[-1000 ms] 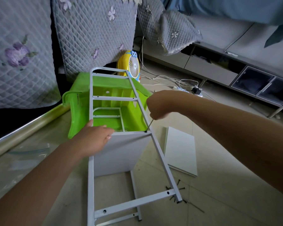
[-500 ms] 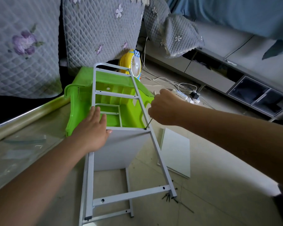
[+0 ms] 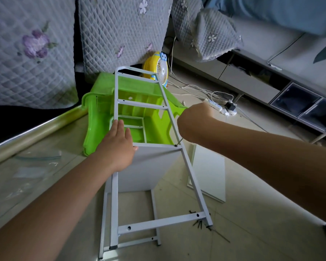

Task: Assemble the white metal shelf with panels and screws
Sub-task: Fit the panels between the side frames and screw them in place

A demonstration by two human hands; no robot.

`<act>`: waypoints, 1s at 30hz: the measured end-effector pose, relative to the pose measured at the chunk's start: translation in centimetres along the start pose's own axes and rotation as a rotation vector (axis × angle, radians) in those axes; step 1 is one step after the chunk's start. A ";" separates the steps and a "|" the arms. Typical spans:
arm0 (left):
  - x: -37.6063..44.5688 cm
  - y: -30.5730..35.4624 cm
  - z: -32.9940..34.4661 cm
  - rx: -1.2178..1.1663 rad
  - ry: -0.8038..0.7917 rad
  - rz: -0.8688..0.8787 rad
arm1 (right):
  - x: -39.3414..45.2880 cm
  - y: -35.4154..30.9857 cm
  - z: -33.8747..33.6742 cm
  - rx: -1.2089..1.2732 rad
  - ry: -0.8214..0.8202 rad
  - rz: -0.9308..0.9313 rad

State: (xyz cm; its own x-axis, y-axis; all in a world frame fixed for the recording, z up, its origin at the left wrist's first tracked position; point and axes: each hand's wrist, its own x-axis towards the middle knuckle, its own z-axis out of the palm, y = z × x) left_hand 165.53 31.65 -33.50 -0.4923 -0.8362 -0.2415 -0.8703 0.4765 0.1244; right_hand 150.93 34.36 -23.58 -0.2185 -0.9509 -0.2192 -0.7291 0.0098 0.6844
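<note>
Left grip (image 3: 119, 146) flat on frame (image 3: 186, 166), right grip (image 3: 193, 122) holding screwdriver (image 3: 179, 142) at panel (image 3: 149, 166) corner

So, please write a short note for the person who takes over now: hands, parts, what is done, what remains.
Left hand: flat on the white metal shelf frame, steadying it.
Right hand: holds a thin screwdriver on the black screw at the right rail.
One white rectangular panel sits in the frame; a spare white panel lies on the floor, with loose black screws by the frame's foot.
Left: finish this screw, fit the remaining panel.
</note>
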 end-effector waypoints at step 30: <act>-0.3 0.0 -0.4 -0.022 -0.034 0.015 | 0.4 1.9 -1.7 0.001 -0.357 -0.263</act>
State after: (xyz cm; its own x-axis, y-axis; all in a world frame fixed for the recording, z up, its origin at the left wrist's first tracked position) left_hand 165.68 31.84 -33.08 -0.5053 -0.8189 -0.2722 -0.8629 0.4827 0.1495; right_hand 150.58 33.42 -21.23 -0.2361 -0.7544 -0.6125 -0.7904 -0.2176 0.5726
